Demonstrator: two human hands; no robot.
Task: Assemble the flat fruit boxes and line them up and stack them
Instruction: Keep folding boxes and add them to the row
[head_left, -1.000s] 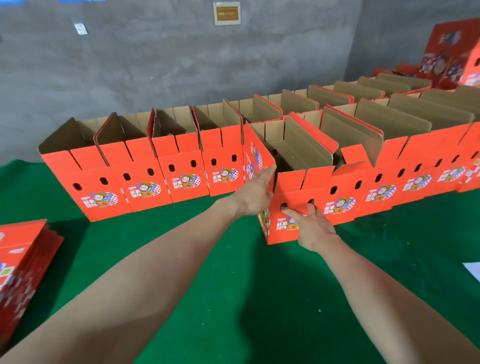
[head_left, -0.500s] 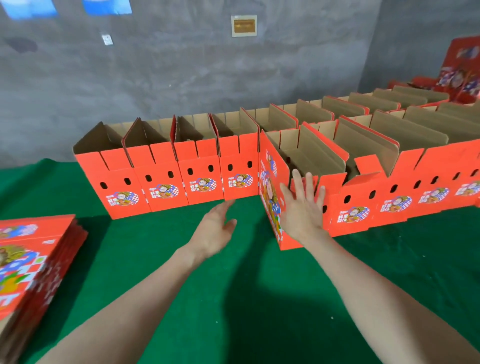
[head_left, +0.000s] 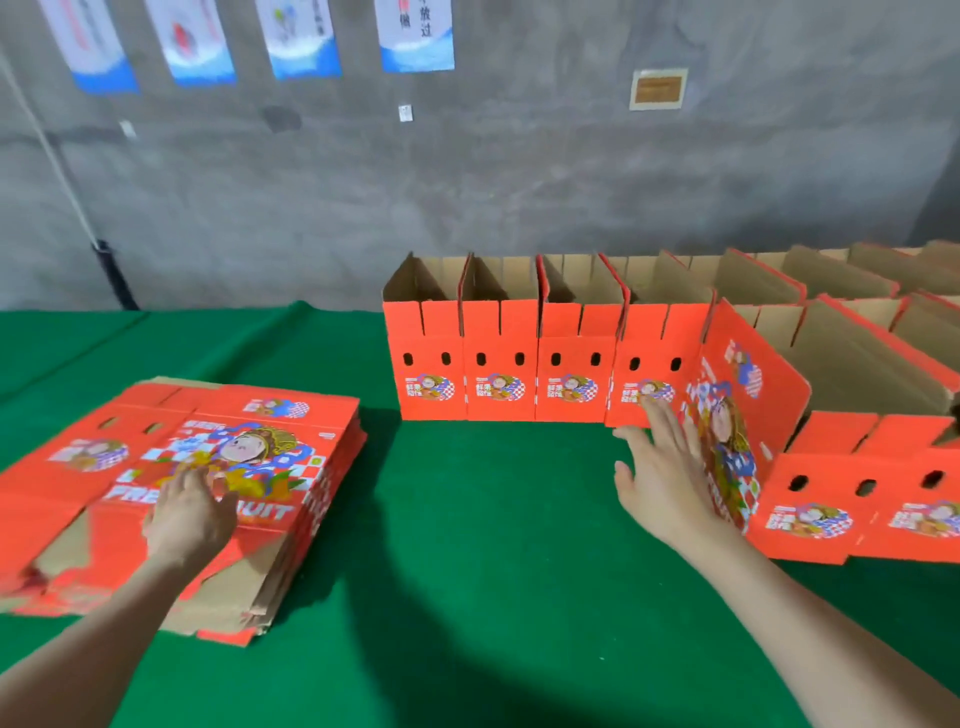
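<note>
At my far left the pile of flat boxes (head_left: 270, 447) lies on the green bench (head_left: 478, 519), printed side up, its edges a bit ragged where the sheets do not line up. My left hand (head_left: 189, 514) rests palm down on the top sheet, fingers laid out over the print and gripping nothing yet. The view is smeared there, so I cannot tell whether a fingertip has caught an edge.

I judge these flats to be light corrugated card, stiff across the panel but ready to fold at the creases, with a glossy face that will let the top one slide. I would peel it up by an outer edge, thumb on top and fingers under, taking care that a second sheet does not come with it.

Past the bare cloth stands the back row of made-up boxes (head_left: 498, 364), tops open, touching side to side. My right hand (head_left: 662, 478) is wide open, fingers spread, right at the big printed side of the end box (head_left: 748, 395), which sits forward of that row. I cannot say for sure that it touches. Further right the front row (head_left: 883, 499) runs out of view.
</note>
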